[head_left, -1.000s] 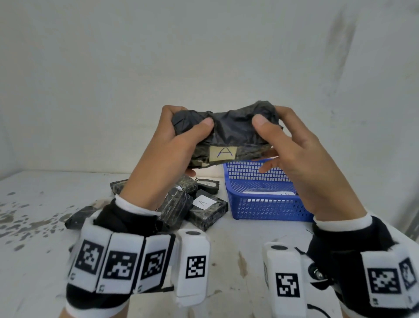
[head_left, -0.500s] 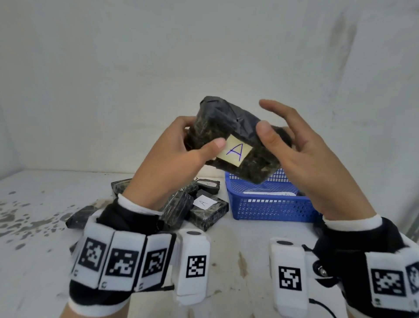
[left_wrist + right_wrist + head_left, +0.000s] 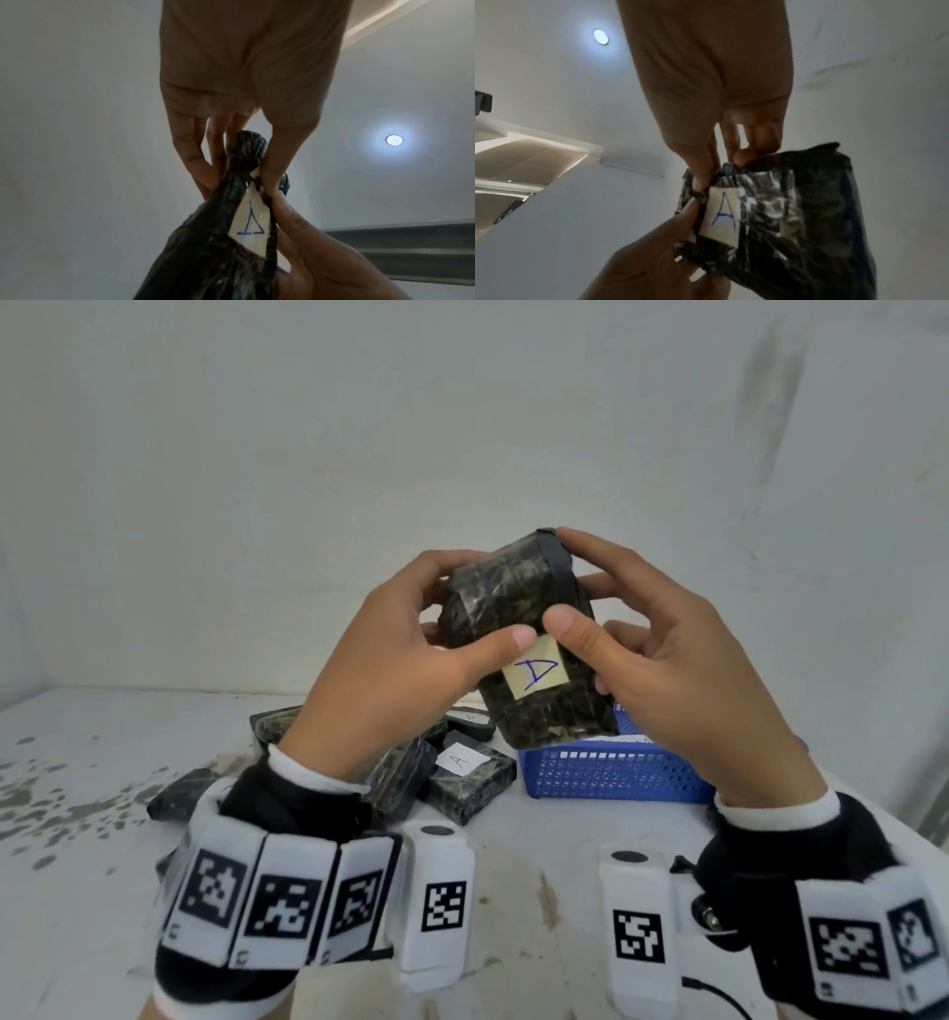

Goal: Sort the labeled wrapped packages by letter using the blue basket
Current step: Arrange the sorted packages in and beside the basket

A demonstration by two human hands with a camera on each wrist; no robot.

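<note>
Both hands hold one black wrapped package [image 3: 518,608] up in front of the wall, above the table. Its pale label [image 3: 536,676] carries a blue letter A and faces me. My left hand [image 3: 411,654] grips the package's left side, thumb at the label's corner. My right hand [image 3: 652,654] grips the right side, thumb on the top of the label. The label [image 3: 722,215] also shows in the right wrist view, and the package [image 3: 231,243] fills the lower left wrist view. The blue basket [image 3: 611,775] stands on the table below the package, with something white inside.
A heap of several black wrapped packages [image 3: 411,762] lies left of the basket; one [image 3: 470,780] shows a white label with A. The white table [image 3: 77,814] has dark speckles at the left. A white wall [image 3: 462,428] stands close behind.
The package has been turned in my hands from lying sideways to standing nearly on end, and the label has swung round to face me. Both thumbs now sit close together by the label.
</note>
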